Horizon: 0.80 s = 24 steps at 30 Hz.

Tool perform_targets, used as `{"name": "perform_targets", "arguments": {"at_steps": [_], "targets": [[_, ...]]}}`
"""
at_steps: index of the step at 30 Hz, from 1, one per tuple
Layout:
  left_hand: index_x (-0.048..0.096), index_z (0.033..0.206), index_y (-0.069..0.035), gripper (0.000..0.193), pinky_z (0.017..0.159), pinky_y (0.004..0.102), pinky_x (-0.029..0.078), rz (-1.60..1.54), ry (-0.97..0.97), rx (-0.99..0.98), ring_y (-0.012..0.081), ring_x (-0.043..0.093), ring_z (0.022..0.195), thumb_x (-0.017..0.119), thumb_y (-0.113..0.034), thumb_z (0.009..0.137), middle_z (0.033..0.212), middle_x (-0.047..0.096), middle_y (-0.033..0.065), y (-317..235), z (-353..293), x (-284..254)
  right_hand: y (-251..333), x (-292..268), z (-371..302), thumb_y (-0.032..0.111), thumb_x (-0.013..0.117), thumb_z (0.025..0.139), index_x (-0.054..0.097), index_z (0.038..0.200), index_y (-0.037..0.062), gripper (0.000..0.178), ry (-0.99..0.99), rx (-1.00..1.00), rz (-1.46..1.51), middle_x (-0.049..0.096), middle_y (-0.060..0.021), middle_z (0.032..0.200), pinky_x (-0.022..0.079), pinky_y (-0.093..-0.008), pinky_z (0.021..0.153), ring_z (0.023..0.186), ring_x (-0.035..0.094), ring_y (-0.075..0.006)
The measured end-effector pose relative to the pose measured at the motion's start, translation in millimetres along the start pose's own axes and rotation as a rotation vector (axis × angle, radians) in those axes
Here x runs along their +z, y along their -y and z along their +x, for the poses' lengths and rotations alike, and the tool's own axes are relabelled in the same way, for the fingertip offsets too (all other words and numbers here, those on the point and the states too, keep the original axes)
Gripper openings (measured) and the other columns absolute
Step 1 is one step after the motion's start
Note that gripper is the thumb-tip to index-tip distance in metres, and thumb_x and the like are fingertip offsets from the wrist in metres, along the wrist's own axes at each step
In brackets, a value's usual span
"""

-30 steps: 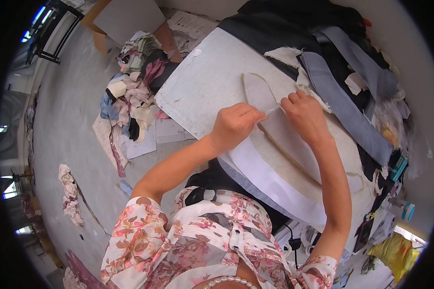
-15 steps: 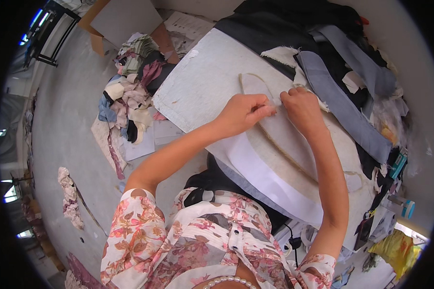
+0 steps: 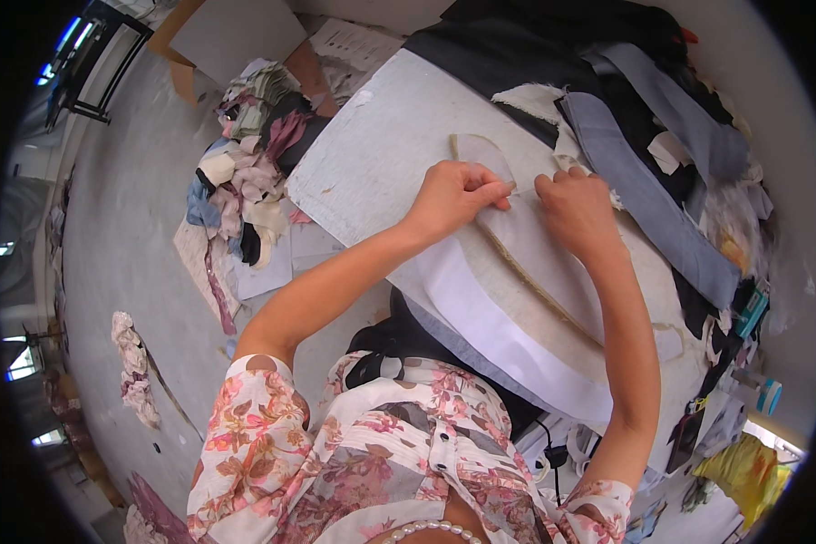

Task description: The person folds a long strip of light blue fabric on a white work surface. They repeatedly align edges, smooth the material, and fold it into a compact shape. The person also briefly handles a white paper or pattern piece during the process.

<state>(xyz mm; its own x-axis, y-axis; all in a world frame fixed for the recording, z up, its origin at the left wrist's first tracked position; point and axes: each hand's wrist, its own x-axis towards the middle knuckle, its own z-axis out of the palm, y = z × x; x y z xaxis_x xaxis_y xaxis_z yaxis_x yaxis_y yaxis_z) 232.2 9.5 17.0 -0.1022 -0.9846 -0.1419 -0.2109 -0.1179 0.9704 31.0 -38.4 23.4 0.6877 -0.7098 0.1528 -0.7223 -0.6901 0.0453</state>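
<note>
A long curved piece (image 3: 553, 258), pale with a tan edge, lies across the board-topped table under both hands. My left hand (image 3: 458, 198) is over its far end, thumb and fingertips pinched together; what they hold, if anything, is too small to make out. Just to the right, my right hand (image 3: 578, 208) has its fingers curled down over the same piece, with the fingertips partly hidden. A small gap separates the two hands. Nearer to me, a curved white strip (image 3: 499, 335) runs along the table's front edge.
Blue-grey fabric strips (image 3: 630, 186) and black cloth (image 3: 517, 41) cover the far right of the table (image 3: 372, 154). On the left, a heap of fabric scraps (image 3: 254, 172) lies beyond the table. A yellow bag (image 3: 743, 471) sits at the lower right, below a teal box (image 3: 751, 310).
My left hand has shifted slightly left and away from me. The right hand has moved a little to the right, so the gap between them is wider.
</note>
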Motion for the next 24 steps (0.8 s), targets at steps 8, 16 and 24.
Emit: {"name": "perform_targets", "arguments": {"at_steps": [8,16,24], "targets": [[0.073,0.094,0.0,0.013,0.067,0.0221,0.05,0.103,0.023,0.083,0.0047,0.061,0.071,0.071,-0.004,0.082,0.078,0.072,0.0033,-2.0,-0.7,5.0,27.2,-21.7,-5.6,0.014,0.062,0.079,0.062,0.076,0.0056,0.009,-0.044,-0.112,0.437,0.062,-0.0113,0.07,0.047,-0.0419,0.059,0.067,0.061,-0.03],[0.073,0.092,-0.001,0.012,0.066,0.0245,0.052,0.303,-0.097,0.297,0.0102,0.067,0.071,0.07,-0.002,0.08,0.08,0.073,0.0077,5.2,-5.0,7.6,29.3,-41.0,-7.1,0.002,0.064,0.077,0.063,0.089,0.0043,0.013,-0.191,0.027,0.859,0.066,-0.0091,0.093,0.049,-0.0402,0.063,0.076,0.064,-0.0304],[0.071,0.089,0.0,0.008,0.064,0.0277,0.054,0.108,-0.029,0.226,0.0164,0.069,0.069,0.07,-0.001,0.081,0.084,0.073,0.0095,8.3,-1.3,5.6,5.8,-5.7,-2.2,0.003,0.06,0.074,0.061,0.089,0.0067,0.015,-0.207,-0.137,0.427,0.058,-0.0078,0.083,0.049,-0.0387,0.066,0.077,0.061,-0.0279]]}}
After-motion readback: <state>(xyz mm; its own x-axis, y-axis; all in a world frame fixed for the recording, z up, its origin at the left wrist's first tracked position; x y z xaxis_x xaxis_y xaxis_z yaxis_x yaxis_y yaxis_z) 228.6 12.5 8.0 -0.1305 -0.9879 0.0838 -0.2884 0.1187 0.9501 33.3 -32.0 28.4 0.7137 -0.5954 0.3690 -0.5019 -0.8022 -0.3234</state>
